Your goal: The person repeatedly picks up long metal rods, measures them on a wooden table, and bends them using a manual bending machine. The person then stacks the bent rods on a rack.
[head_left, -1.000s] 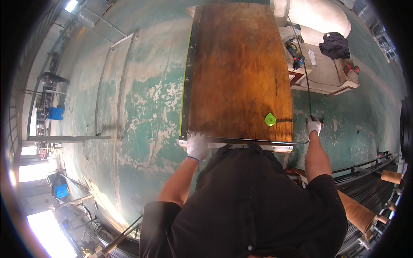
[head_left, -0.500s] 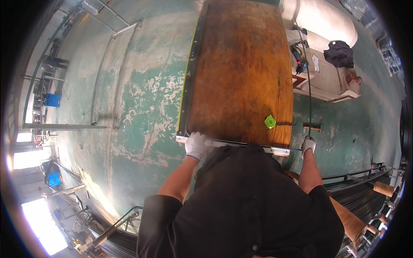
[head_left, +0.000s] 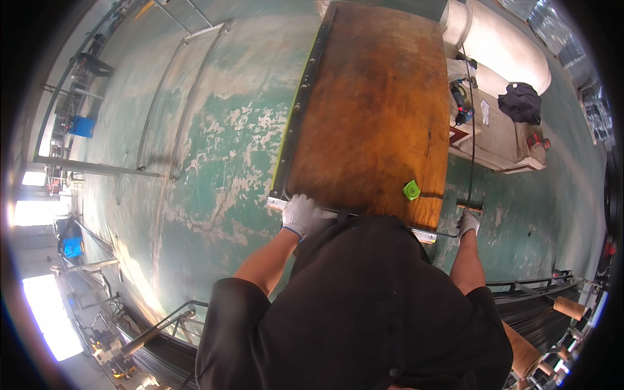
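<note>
My left hand [head_left: 303,215], in a white glove with a blue cuff edge, is closed over a thin dark rod [head_left: 347,213] at the near left corner of a brown wooden table [head_left: 374,110]. Its thumb points right along the near edge, beside a light metal strip [head_left: 277,203]. My right hand [head_left: 468,223], also gloved, is closed around the dark rod just off the table's near right corner. From there one length runs away on the right, and another goes left toward the table. My dark shirt hides the middle of the near edge.
A green tape measure [head_left: 411,190] lies near the table's right edge. A dark rail [head_left: 301,104] with bolts lines the left edge. Right of the table, a padded bench [head_left: 497,143] carries a power tool [head_left: 463,112], dark cloth [head_left: 520,103] and a big white roll [head_left: 504,45].
The whole view has shifted slightly, and my body covers more of the near edge. Both hands stay on the dark rod, with the right one a little lower in the picture.
</note>
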The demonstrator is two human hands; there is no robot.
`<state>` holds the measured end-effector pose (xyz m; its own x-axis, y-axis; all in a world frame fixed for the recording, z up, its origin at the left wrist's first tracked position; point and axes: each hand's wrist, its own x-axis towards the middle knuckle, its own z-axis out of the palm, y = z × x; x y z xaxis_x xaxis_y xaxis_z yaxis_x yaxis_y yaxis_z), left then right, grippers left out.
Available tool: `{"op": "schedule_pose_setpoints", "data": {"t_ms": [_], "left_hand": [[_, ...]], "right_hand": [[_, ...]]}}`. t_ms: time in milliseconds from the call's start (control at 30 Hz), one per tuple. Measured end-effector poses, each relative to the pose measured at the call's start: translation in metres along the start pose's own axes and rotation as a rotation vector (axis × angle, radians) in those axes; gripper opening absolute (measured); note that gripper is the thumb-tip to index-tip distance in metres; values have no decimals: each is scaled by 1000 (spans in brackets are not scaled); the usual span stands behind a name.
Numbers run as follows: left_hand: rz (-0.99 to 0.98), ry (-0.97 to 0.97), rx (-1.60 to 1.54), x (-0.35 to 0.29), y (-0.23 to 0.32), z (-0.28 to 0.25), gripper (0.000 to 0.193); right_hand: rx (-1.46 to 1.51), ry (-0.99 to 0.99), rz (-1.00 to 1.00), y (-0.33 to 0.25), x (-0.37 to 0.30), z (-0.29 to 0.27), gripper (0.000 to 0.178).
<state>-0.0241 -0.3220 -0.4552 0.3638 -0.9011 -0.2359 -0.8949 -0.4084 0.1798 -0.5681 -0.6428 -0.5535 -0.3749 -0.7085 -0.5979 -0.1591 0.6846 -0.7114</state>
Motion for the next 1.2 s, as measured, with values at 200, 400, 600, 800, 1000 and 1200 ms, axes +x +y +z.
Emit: {"op": "schedule_pose_setpoints", "data": {"t_ms": [200, 400, 600, 800, 1000, 1200], "left_hand": [[-7, -120, 23, -6, 11, -25, 32], [-9, -65, 42, -11, 11, -14, 33], [-2, -45, 51, -8, 9, -8, 27], [3, -58, 63, -3, 13, -14, 24], [-38, -73, 60, -5, 12, -12, 30], [-9, -51, 76, -1, 6, 3, 33]], "right_hand": [[-2, 159, 84, -9, -9, 15, 57], [5, 162, 83, -12, -18, 19, 68], [9, 125, 54, -6, -9, 16, 62], [23, 169, 58, -3, -10, 15, 47], [17, 173, 84, -18, -28, 21, 48], [-6, 194, 61, -2, -9, 17, 55]]}}
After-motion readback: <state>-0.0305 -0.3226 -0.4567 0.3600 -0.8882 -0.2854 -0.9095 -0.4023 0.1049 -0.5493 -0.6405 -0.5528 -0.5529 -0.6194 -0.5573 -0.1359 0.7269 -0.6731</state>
